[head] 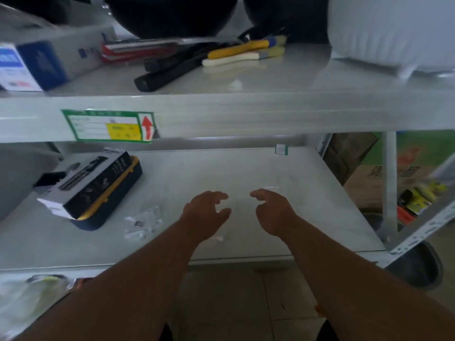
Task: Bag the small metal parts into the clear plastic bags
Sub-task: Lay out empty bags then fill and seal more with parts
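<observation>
Grey shelf (246, 168): left hand (204, 212), right hand (273, 212) loosely spread, empty, mid-shelf.

Both hands over the lower shelf (246, 168), left hand (205, 212) & right hand (273, 210) apart, fingers loosely curled, holding nothing; clear plastic bags (144, 222) w/ small metal parts lie left of them, near a dark box (91, 185); tools on upper shelf (270, 77).
</observation>
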